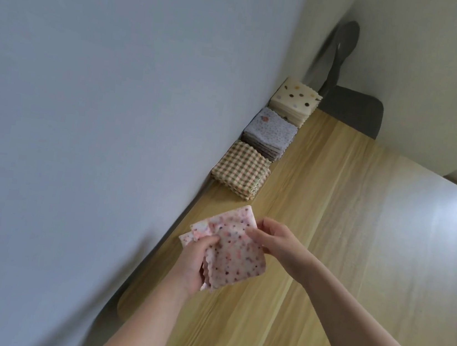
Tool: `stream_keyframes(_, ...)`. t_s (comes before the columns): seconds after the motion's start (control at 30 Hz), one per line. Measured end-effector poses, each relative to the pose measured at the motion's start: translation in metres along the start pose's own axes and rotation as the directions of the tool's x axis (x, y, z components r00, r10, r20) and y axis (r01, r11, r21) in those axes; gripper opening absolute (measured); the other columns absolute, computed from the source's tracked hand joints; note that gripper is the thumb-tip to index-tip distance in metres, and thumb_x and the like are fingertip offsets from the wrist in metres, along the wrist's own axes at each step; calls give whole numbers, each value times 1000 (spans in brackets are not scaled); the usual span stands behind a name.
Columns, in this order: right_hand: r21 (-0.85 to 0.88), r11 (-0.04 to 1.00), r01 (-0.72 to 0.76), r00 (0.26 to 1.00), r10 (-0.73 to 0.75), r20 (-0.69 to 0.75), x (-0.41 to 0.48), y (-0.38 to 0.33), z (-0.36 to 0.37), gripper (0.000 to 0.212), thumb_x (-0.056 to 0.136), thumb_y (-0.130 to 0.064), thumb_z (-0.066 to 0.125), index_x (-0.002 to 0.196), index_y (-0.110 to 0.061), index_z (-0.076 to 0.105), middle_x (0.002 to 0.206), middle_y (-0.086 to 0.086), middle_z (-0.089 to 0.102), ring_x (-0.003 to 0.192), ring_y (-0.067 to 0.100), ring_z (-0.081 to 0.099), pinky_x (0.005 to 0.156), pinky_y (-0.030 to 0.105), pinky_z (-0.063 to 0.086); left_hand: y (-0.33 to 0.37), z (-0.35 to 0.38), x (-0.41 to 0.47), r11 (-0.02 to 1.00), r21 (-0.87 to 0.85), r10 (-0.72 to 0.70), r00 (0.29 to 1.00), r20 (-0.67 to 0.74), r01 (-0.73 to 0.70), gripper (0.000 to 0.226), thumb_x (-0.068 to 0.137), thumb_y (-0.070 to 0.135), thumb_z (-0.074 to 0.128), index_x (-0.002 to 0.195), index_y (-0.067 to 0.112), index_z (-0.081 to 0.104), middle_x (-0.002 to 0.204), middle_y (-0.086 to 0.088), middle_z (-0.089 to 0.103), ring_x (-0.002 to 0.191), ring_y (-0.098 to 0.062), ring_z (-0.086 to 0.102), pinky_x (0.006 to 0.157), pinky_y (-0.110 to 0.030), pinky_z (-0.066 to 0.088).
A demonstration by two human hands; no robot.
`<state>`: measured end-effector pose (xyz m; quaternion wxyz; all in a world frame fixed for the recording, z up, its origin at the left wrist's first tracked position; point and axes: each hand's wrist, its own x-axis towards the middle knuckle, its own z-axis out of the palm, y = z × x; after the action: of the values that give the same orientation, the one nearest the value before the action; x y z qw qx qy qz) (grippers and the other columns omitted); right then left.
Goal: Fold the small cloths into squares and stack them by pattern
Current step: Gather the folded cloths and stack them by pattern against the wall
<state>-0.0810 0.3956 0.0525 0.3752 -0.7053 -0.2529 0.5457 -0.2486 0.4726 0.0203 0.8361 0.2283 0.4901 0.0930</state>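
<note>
Grips the scalloped left edge of a small pink dotted cloth [236, 258] with the left hand [195, 261], fingers curled round the fabric. Holds the cloth, partly folded, just above the light wooden surface [328, 244]. Pinches its upper right part with the right hand [273, 241]. Beyond, in a row along the wall: a green-and-orange checked stack [241, 168], a lilac floral stack [270, 133], a cream spotted stack [295, 99].

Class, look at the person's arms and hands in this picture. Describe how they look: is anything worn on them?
The left arm and right arm are bare, with no sleeves in view. The left hand and right hand wear no gloves, and no rings, watch or bracelet can be seen.
</note>
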Motion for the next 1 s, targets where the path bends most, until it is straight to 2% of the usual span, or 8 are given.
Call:
stream_keyframes(0.1,-2,999,32,993,-32,-115,-2,7,2,17,90,-19,64,96,-4,62,87,5,64,80,19,64,85,47,54,-5,4,1,921,361,206,969,-139,-144,29,91,29,63,115,16,56,114,-5,64,101,-20,62,90,-42,53)
stream_keyframes(0.2,-78,985,152,970,-164,-178,-4,4,13,16,86,-17,66,91,-4,59,77,2,59,69,14,56,70,37,52,-9,12,-7,765,551,522,823,-224,-335,20,88,22,67,104,16,57,103,-3,64,90,-14,63,74,-27,52)
stream_keyframes(0.33,-238,930,279,954,-296,-39,-7,-1,28,9,85,-23,70,92,-18,67,82,-6,68,77,7,63,74,21,52,-1,27,-12,928,202,315,949,19,-312,31,94,37,55,115,15,62,107,-11,71,100,-26,69,88,-45,54)
stream_keyframes(0.43,-288,910,296,955,-281,95,-9,0,31,17,88,-19,60,100,-27,70,97,-12,66,92,3,62,82,18,48,3,25,-8,955,126,279,958,-63,-269,28,94,31,58,109,10,67,103,-14,72,97,-28,70,89,-45,54)
stream_keyframes(0.6,-151,971,187,967,-209,-145,2,14,16,44,90,-34,65,131,-24,52,127,-16,54,119,-1,50,103,29,42,2,11,-2,988,-116,105,993,50,-99,31,94,27,54,118,10,67,119,-19,65,113,-33,62,97,-51,48)
stream_keyframes(0.77,213,957,-196,970,158,186,12,37,11,48,81,-41,73,116,-9,62,110,3,72,103,20,68,96,40,52,-9,-7,-6,997,-39,64,997,42,-62,33,95,28,50,119,9,64,113,-14,69,105,-27,66,86,-41,51)
stream_keyframes(0.93,-22,987,-161,984,158,-84,42,46,26,21,87,-28,68,94,-7,68,86,4,72,78,20,69,77,33,57,-17,-27,10,935,322,259,908,-330,-149,10,94,26,57,98,22,65,94,0,70,92,-18,66,79,-36,56)
stream_keyframes(1.0,-190,975,-112,987,88,-132,54,40,35,24,90,-27,63,75,-9,56,68,2,54,62,16,51,59,26,42,-16,-32,20,859,485,373,849,-374,-163,12,96,28,53,98,22,63,94,4,66,92,-15,63,76,-32,55)
